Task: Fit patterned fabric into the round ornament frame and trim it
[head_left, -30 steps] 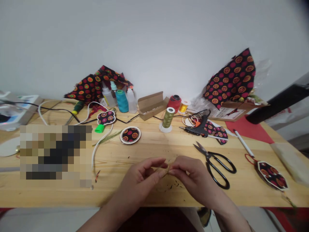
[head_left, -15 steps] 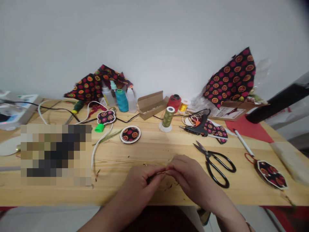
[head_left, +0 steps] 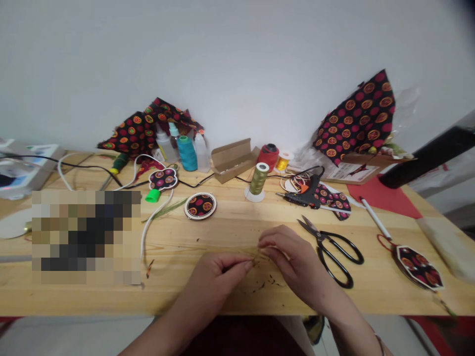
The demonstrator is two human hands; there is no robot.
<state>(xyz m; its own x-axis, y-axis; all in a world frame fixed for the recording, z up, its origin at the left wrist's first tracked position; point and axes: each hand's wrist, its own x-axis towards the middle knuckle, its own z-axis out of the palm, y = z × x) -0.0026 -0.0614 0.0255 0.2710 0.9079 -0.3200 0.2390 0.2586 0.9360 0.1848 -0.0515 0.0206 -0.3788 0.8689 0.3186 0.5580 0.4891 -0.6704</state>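
Above the front middle of the table, my left hand (head_left: pixel 220 274) is closed in a pinch of thumb and forefinger. A faint, thin olive thread (head_left: pixel 257 253) shows at the fingertips; its ends cannot be made out. My right hand (head_left: pixel 291 259) is curled just to the right, its thumb and fingers pinched at the same thread. A small gap separates the two sets of fingertips. Black-handled scissors (head_left: pixel 330 249) lie partly open beside my right hand. Beyond the hands stands a spool of olive thread (head_left: pixel 259 180).
A round patterned piece (head_left: pixel 200 205) and a flower-shaped one (head_left: pixel 163 179) lie at left centre. A glue gun (head_left: pixel 302 198), a white pen (head_left: pixel 374 217) and an octagonal patterned piece (head_left: pixel 418 267) are on the right. Behind stand a cardboard box (head_left: pixel 233 160) and a teal spool (head_left: pixel 187 154).
My fingertips, which were touching, have come slightly apart. The right hand has risen a little, and the thin thread now shows between the hands.
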